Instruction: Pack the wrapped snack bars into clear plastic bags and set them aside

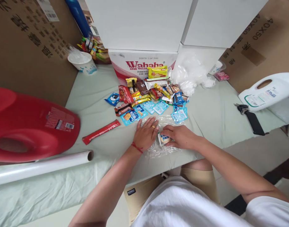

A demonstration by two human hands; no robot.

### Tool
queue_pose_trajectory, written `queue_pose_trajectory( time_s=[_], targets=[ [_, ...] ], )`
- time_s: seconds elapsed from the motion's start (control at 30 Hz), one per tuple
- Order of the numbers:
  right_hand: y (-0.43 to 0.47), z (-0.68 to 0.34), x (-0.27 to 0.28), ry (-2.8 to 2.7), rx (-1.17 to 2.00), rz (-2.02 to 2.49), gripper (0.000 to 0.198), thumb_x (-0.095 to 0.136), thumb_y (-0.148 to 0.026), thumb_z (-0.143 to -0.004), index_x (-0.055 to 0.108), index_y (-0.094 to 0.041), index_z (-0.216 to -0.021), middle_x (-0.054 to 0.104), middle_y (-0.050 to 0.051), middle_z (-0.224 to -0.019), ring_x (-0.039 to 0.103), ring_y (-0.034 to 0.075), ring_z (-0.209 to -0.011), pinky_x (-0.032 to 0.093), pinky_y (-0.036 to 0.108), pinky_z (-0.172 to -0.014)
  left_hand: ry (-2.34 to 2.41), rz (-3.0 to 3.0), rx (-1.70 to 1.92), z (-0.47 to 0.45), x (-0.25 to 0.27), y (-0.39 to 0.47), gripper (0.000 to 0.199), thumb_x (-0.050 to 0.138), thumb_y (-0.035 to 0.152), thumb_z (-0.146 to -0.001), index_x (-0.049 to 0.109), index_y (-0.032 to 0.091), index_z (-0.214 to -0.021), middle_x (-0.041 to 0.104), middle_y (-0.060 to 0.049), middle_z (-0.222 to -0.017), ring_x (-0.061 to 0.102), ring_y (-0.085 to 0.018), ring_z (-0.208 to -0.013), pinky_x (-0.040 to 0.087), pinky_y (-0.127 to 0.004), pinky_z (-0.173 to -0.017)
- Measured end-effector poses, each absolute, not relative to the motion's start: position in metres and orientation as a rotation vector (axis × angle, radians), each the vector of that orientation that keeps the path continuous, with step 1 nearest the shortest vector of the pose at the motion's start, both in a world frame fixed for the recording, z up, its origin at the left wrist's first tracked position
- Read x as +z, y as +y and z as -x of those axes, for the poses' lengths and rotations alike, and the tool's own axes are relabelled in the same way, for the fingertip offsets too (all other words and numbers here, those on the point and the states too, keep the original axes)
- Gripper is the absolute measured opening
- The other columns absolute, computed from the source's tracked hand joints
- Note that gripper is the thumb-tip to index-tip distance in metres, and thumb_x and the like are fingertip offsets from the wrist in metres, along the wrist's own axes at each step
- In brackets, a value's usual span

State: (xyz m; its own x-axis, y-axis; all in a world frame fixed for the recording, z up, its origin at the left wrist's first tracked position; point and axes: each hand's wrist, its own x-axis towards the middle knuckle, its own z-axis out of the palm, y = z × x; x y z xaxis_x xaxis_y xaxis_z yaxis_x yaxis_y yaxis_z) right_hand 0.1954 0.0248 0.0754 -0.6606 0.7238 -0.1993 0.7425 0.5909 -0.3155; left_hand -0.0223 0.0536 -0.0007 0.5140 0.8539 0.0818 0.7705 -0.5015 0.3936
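Observation:
My left hand (146,135) lies flat with its fingers stretched out, pressing on a clear plastic bag (156,151) spread over the cloth. Beside it, my right hand (179,136) has its thumb and fingers closed round a small wrapped snack (165,138) with a pale front and dark lettering. The snack rests on the clear plastic, partly covered by my right fingers. Just beyond my hands is a pile of packaged snacks, with light blue packets (161,107) at its near side, a red packet (127,94) and a yellow packet (157,72) on top.
A red stick packet (101,131), a plastic film roll (42,167) and a large red jug (36,126) are on the left. Boxes (144,25) stand behind the pile. At right are a white detergent bottle (269,90), keys with a black holder (253,121) and crumpled plastic (190,74).

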Motion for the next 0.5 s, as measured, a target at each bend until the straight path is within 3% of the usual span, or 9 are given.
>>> queue_pose_trajectory(
  time_s=[0.13,0.27,0.4,0.5],
  targets=[
    [0.013,-0.204,0.083,2.856,-0.765,-1.347,0.048,0.062,-0.042,-0.099,0.058,-0.027,-0.144,0.058,0.012,-0.148,0.068,0.027,-0.117,0.054,0.038,-0.093,1.361,-2.405,0.436,0.023,-0.002,0.054,0.055,0.019,0.040,-0.109,0.051,0.025,-0.151,0.044,-0.006,-0.163,0.040,-0.024,-0.153,0.017,-0.059,-0.128],
    [-0.012,-0.222,0.089,2.968,-1.068,-1.408,0.047,0.050,-0.033,-0.102,0.051,-0.030,-0.150,0.063,0.010,-0.142,0.061,0.025,-0.131,0.052,0.041,-0.106,1.351,-2.332,0.490,0.025,-0.003,0.057,0.055,0.019,0.041,-0.109,0.050,0.024,-0.152,0.044,-0.007,-0.164,0.041,-0.023,-0.152,0.018,-0.058,-0.129],
    [-0.039,-0.242,0.073,2.829,-1.081,-1.826,0.053,0.055,-0.036,-0.099,0.047,-0.035,-0.151,0.060,0.010,-0.144,0.064,0.027,-0.124,0.059,0.040,-0.089,1.273,-2.238,0.646,0.032,-0.002,0.063,0.054,0.021,0.042,-0.109,0.052,0.024,-0.150,0.045,-0.006,-0.163,0.037,-0.022,-0.154,0.024,-0.054,-0.129],
    [-0.049,-0.250,0.052,2.693,-1.057,-2.057,0.075,0.066,-0.045,-0.093,0.033,-0.034,-0.159,0.053,0.011,-0.152,0.065,0.027,-0.118,0.059,0.038,-0.079,1.182,-2.184,0.825,0.038,0.003,0.068,0.051,0.028,0.044,-0.108,0.059,0.024,-0.143,0.054,-0.006,-0.157,0.038,-0.021,-0.154,0.031,-0.050,-0.128]
  ],
)
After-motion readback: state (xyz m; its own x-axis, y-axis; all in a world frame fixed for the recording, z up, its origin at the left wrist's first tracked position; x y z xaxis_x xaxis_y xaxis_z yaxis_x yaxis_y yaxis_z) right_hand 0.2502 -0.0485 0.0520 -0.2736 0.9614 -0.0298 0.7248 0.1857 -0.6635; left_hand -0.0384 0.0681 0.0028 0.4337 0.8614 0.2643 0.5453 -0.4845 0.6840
